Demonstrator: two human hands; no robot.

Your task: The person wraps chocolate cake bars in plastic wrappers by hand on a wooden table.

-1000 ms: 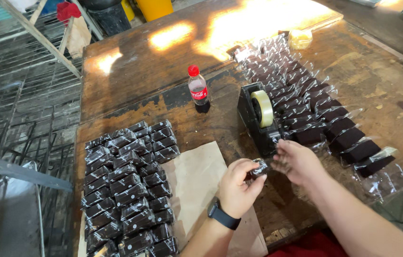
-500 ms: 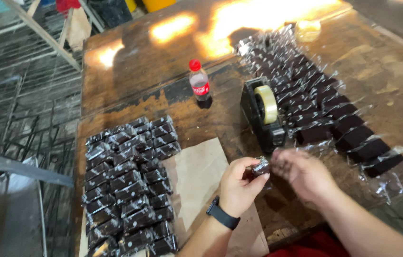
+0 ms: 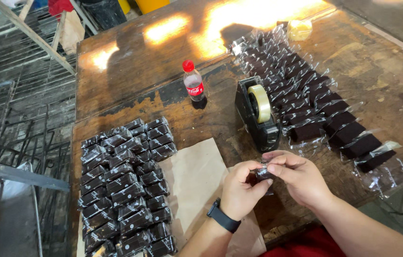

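Both hands, left hand and right hand, pinch one small dark wrapped block beside the tape dispenser

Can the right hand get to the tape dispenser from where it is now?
Probably yes. The right hand sits just below the tape dispenser with only bare table between, though both hands are pinching a small wrapped piece.

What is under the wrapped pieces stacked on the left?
Brown paper lies under the wrapped pieces, its bare right part spreading toward the left hand. The pieces cover whatever paper or table is beneath them.
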